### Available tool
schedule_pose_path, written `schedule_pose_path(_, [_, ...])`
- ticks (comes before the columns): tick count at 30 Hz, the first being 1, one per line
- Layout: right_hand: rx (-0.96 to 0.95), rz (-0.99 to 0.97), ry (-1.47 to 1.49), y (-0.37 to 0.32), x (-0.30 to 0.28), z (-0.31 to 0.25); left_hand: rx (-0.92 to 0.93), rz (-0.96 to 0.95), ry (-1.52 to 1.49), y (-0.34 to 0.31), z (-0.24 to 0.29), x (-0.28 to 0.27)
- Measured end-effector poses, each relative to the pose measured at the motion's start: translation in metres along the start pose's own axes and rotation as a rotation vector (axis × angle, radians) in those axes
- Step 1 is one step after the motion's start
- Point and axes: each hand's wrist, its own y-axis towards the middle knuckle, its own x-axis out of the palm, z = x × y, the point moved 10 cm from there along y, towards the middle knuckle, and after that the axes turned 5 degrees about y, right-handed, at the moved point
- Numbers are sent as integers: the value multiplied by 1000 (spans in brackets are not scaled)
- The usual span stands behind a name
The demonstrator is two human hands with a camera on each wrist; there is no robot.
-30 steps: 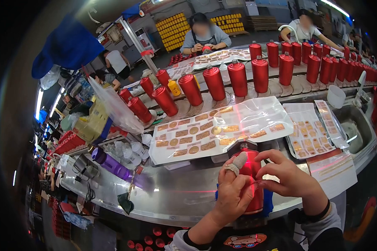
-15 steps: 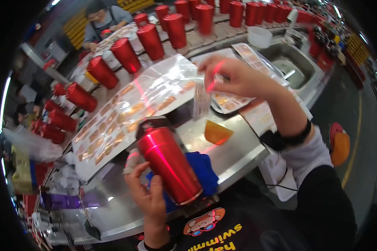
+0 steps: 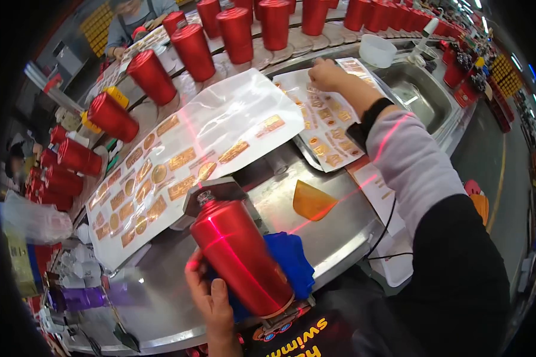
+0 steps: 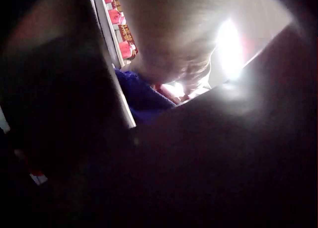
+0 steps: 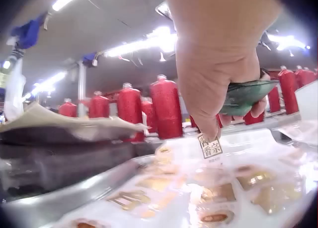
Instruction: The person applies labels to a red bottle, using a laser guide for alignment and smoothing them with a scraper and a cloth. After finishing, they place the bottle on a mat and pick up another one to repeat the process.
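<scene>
A red bottle lies tilted on a blue cloth at the counter's front edge. My left hand holds its left side, thumb toward the front and fingers partly hidden behind it. In the left wrist view, mostly dark, part of that hand shows beside the blue cloth. My right hand reaches to the sticker sheet beside the sink. In the right wrist view its fingertips pinch a small label with gold characters, upright over the sheet. A dark green flat piece is tucked in that hand.
A larger sheet of gold stickers spreads across the counter. An orange flat piece lies right of the bottle. Red bottles line the conveyor behind. A white tub stands by the sink. Another person sits opposite.
My right hand has left the bottle, carried a printed clear strip away, then moved out to the sticker sheet, the strip no longer hanging from it. My left hand stays at the bottle; the view has turned right.
</scene>
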Motion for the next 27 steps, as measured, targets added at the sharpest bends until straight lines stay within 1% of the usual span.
schedule_pose_path(1, [-98,5,20,-12,-26,-16,-22,-21,-18,4,0,7])
schedule_pose_path(2, [-235,9,57,-26,-63,-59,-53,-4,-22,3,0,4])
schedule_pose_path(3, [-322,75,209,-44,-90,-81,-71,-11,-29,7,1,6])
schedule_pose_path(4, [-408,102,297,-62,-111,-101,-70,-29,-83,7,2,8])
schedule_pose_path(5, [-381,1,406,-80,-127,-119,-61,-50,-141,8,1,11])
schedule_pose_path(6, [-476,43,448,-102,-148,-139,-44,-72,-204,11,2,15])
schedule_pose_path(7, [-534,8,482,-121,-168,-162,-41,-79,-210,12,2,15])
schedule_pose_path(8, [-543,-94,580,-140,-189,-186,-41,-91,-218,12,2,16])
schedule_pose_path(9, [-616,-69,662,-158,-208,-204,-44,-109,-226,11,2,18])
schedule_pose_path(10, [-777,-34,717,-174,-225,-223,-14,-121,-210,11,5,18])
schedule_pose_path(11, [-827,-71,800,-184,-233,-241,-13,-120,-230,12,5,17])
schedule_pose_path(13, [-748,-258,898,-201,-233,-272,-11,-125,-270,14,8,17])
schedule_pose_path(15, [-765,-265,972,-208,-215,-293,13,-92,-232,14,15,16])
schedule_pose_path(16, [-789,-239,970,-211,-209,-302,32,-72,-226,15,17,15])
schedule_pose_path(19, [-806,-70,913,-213,-190,-312,44,-32,-258,21,23,14])
schedule_pose_path(20, [-759,-104,990,-212,-185,-313,42,-22,-280,24,24,14])
schedule_pose_path(23, [-742,-14,981,-216,-188,-313,12,-26,-216,31,26,22])
schedule_pose_path(24, [-758,27,964,-218,-189,-312,41,-8,-130,34,23,21])
schedule_pose_path(27, [-708,101,1017,-219,-190,-304,42,5,-103,32,21,24])
